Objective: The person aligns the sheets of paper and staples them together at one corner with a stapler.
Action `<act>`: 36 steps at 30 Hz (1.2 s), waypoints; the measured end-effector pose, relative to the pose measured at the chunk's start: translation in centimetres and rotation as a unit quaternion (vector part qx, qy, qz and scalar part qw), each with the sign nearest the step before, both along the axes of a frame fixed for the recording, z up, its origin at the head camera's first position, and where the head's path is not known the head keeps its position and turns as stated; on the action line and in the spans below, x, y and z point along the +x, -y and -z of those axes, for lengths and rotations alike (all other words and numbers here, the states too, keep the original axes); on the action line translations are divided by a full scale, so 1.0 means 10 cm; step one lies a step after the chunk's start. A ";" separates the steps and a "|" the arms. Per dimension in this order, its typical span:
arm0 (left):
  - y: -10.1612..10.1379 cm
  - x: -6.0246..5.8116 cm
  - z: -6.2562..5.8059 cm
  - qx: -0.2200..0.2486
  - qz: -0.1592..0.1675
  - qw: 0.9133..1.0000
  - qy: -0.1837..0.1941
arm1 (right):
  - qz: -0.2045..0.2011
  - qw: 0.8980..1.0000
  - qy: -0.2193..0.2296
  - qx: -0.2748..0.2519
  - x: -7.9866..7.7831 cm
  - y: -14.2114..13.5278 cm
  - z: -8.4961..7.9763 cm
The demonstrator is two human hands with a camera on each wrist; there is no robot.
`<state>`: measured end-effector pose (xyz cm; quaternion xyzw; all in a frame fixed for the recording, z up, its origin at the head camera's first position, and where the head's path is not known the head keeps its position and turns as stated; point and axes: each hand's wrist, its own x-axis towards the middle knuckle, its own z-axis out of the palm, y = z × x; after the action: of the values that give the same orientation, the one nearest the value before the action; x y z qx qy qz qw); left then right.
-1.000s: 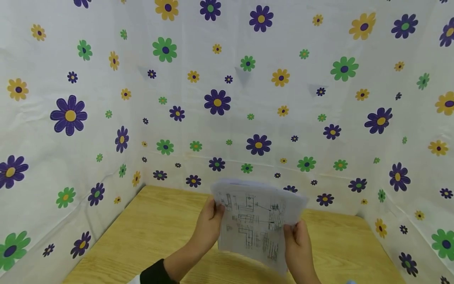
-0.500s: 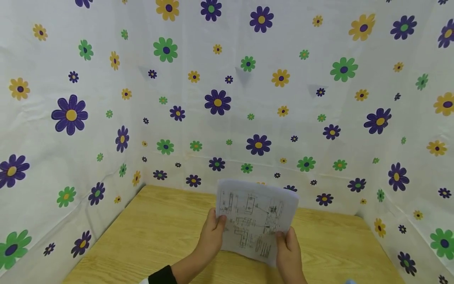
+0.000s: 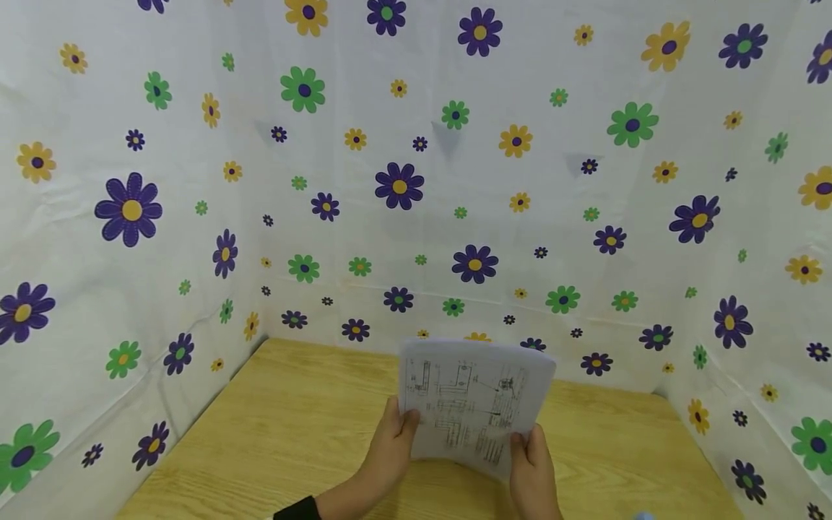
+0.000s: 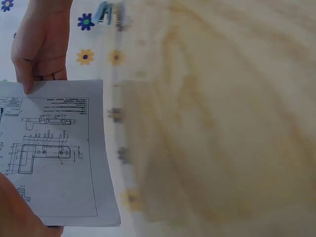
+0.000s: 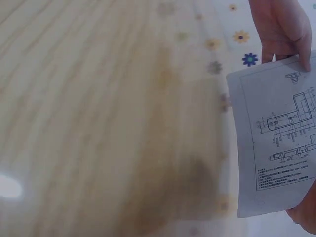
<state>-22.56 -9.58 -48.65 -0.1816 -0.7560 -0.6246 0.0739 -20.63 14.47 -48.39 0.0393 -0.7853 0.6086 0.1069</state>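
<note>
Papers printed with technical line drawings [image 3: 474, 404] are held up, tilted, over the wooden table in the head view. My left hand [image 3: 388, 448] grips their left edge, thumb on the printed face. At the lower right edge my right hand [image 3: 534, 473] pinches them the same way. In the left wrist view, an L-shaped part outline shows on the paper [image 4: 54, 163], between the left hand [image 4: 15, 212] at the bottom and the right hand [image 4: 42, 44] above. The right wrist view has the paper [image 5: 276, 133] at its right side.
Underneath lies the light wood-grain table [image 3: 292, 419]. A white curtain with purple, green and yellow flowers [image 3: 442, 217] encloses it at the back and both sides. A small light-blue object [image 3: 643, 516] peeks in at the bottom edge. A blue clip [image 4: 102, 12] shows in the left wrist view.
Both hands have come slightly lower in the head view, bringing the papers down with them. The right hand has also shifted left since the first frame, and the hold continues.
</note>
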 end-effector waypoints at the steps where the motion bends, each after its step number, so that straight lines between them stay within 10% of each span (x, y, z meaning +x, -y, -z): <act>1: 0.00 -0.02 -0.02 0.004 0.001 1.000 -0.007 | 0.001 1.000 -0.015 0.002 -0.01 -0.01 -0.03; 5: 0.00 -0.09 -0.10 0.021 -0.003 0.999 -0.033 | -0.017 0.999 -0.047 -0.012 -0.02 -0.03 -0.11; 13: -0.01 -0.06 0.07 0.011 0.012 0.999 0.032 | -0.017 0.999 0.051 0.010 -0.03 -0.02 0.08; 22: -0.01 -0.07 -0.05 -0.009 -0.019 1.000 -0.014 | 0.000 1.000 -0.005 0.018 -0.06 -0.06 -0.05; 31: 0.00 -0.03 0.25 -0.033 0.007 0.999 0.025 | -0.007 0.996 0.068 0.059 -0.09 -0.07 0.25; 36: 0.00 -0.06 0.22 -0.068 -0.029 0.997 0.026 | 0.017 0.992 0.071 0.099 -0.08 -0.10 0.13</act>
<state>-23.16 -9.61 -50.85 -0.1478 -0.8033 -0.5739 0.0602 -21.41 15.51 -49.73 -0.0065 -0.8480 0.5268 0.0570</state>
